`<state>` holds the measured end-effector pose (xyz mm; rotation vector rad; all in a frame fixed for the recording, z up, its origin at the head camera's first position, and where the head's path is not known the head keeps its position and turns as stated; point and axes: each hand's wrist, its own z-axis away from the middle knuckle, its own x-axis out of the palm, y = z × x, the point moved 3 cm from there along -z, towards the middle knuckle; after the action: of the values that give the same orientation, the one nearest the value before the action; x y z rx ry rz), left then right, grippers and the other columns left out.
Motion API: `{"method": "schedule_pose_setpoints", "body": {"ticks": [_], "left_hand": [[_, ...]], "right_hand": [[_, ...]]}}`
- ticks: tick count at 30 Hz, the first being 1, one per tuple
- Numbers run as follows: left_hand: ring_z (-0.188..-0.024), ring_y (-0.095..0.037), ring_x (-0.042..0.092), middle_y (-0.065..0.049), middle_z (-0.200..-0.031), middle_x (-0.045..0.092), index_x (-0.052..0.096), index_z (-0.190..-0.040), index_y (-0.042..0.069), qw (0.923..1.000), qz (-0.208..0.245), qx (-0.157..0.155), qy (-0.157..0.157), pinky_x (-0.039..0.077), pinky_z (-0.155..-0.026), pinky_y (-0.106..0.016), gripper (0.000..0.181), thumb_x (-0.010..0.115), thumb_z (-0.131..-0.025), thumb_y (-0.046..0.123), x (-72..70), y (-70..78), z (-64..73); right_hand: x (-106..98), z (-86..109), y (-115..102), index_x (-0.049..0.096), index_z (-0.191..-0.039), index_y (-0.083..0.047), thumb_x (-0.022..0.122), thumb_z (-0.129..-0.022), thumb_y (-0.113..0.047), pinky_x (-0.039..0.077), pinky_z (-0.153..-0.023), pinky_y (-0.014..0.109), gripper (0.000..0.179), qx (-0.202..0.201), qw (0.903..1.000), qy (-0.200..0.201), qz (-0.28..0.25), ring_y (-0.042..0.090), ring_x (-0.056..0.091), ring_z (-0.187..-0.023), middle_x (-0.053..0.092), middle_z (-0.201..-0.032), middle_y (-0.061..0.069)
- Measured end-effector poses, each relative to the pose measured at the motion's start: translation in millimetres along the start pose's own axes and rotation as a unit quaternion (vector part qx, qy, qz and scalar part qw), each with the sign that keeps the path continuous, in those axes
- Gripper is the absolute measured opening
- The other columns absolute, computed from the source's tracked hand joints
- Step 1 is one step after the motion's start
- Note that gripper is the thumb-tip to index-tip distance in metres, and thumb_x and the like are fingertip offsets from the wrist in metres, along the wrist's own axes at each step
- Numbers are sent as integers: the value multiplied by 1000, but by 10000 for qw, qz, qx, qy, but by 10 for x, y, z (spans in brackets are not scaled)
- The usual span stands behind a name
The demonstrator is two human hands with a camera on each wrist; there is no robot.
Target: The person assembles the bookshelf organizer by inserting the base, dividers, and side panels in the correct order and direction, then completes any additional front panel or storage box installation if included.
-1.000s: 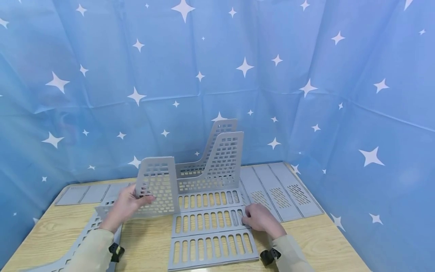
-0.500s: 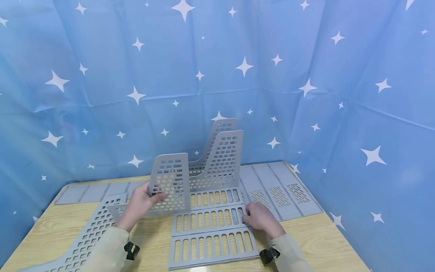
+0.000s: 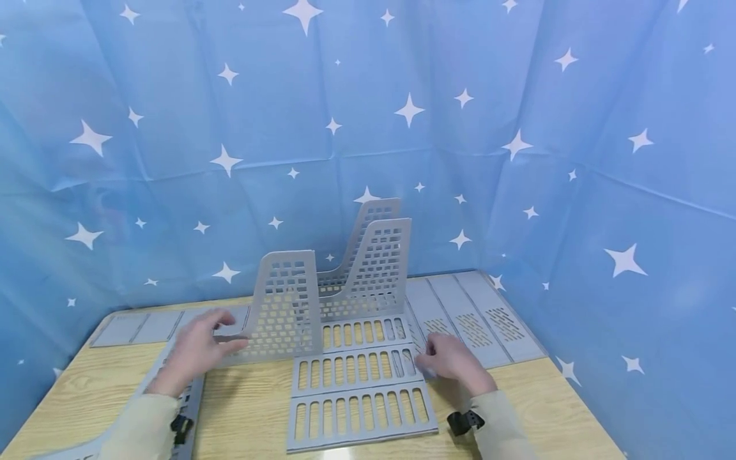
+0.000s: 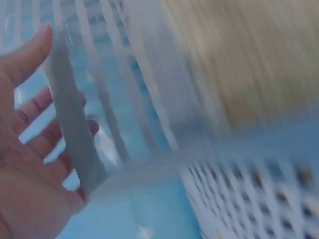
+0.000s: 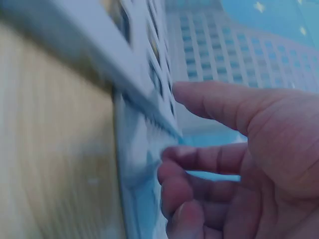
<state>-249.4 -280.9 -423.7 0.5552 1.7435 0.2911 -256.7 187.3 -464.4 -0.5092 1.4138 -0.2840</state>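
Observation:
A grey perforated side panel point(image 3: 287, 300) stands upright at the left end of a slotted grey base panel point(image 3: 345, 441). My left hand point(image 3: 195, 348) is just left of its lower edge, thumb and fingers spread apart; in the left wrist view they straddle a blurred grey strip point(image 4: 75, 119) without pressing together. By the base's right edge is my right hand point(image 3: 451, 358), its fingers loosely curled. In the right wrist view a gap shows between thumb and fingers, next to the slotted edge. Two matching side panels point(image 3: 379, 262) stand upright at the back of the base.
A grey panel with slanted slots point(image 3: 454, 306) lies at the back right of the wooden table point(image 3: 247, 409). Another flat grey panel point(image 3: 158, 326) lies at the back left. A perforated panel point(image 3: 186, 415) lies partly under the left forearm. A blue star-patterned curtain point(image 3: 368, 96) hangs behind.
The left hand moved the side panel rightward against the base, then let go and drew back left. The right hand has come slightly away from the base's edge.

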Motion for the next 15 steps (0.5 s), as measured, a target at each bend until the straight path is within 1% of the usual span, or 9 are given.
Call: {"method": "schedule_pose_setpoints", "body": {"ticks": [1,3,4,5,7,10,11,13,15], "left_hand": [[-99,-36,67,-16,-114,68,68,-115,6,10000,-41,-91,-2,54,-81,-56,47,88,-84,35,-48,-78,47],[-95,-35,66,-21,-115,66,67,-117,2,9995,34,-295,-46,54,-78,-55,50,87,-85,35,-107,-217,124],[-93,-33,65,-21,-115,65,66,-119,1,9988,173,-429,-127,54,-75,-52,51,86,-86,36,-119,-275,155],[-92,-31,64,-21,-115,64,65,-121,0,9972,404,-581,-243,54,-72,-49,51,84,-88,34,-115,-323,183],[-94,-28,63,-22,-117,64,62,-127,-2,9920,853,-818,-437,55,-71,-43,54,81,-92,34,-88,-390,214],[-95,-28,67,-21,-117,66,60,-132,-2,9847,1241,-1104,-518,56,-70,-39,57,77,-95,37,-29,-438,227],[-96,-28,67,-21,-117,67,59,-133,-2,9835,1284,-1171,-509,57,-71,-39,58,76,-95,38,-8,-442,222],[-97,-29,68,-22,-118,68,59,-134,-3,9836,1218,-1253,-435,56,-72,-40,60,75,-96,40,13,-447,216],[-97,-31,67,-24,-117,67,58,-135,-4,9842,1122,-1321,-366,56,-73,-43,61,74,-96,41,17,-453,219]], "right_hand": [[-36,-4,36,64,-90,-8,79,-91,-27,44,-59,35,24,14,10000,30,-4,18,51,-68,60,-80,4],[-78,-13,110,66,-101,-7,79,-91,-29,47,-65,37,28,-27,10000,12,-90,19,53,-75,61,-91,7],[-86,-16,140,66,-105,-6,79,-92,-30,47,-66,38,31,-72,9998,-34,-181,20,53,-77,61,-94,7],[-86,-17,162,66,-107,-5,79,-92,-30,47,-67,37,32,-126,9995,-82,-294,20,52,-79,60,-96,7],[-66,-25,181,63,-103,-4,79,-92,-29,45,-66,36,32,-280,9978,-182,-578,20,50,-77,57,-91,8],[-24,-7,141,58,-91,-6,78,-92,-28,40,-61,32,30,-451,9947,-222,-897,19,47,-70,52,-80,5],[-8,6,118,57,-87,-7,78,-92,-28,39,-59,31,31,-506,9943,-255,-904,18,46,-67,52,-77,4],[48,27,63,53,-79,-10,78,-92,-29,36,-56,29,34,-594,9941,-386,-823,16,44,-62,49,-70,1],[109,39,10,52,-75,-12,77,-92,-33,34,-53,27,37,-705,9947,-472,-583,13,41,-58,46,-65,-2]]}}
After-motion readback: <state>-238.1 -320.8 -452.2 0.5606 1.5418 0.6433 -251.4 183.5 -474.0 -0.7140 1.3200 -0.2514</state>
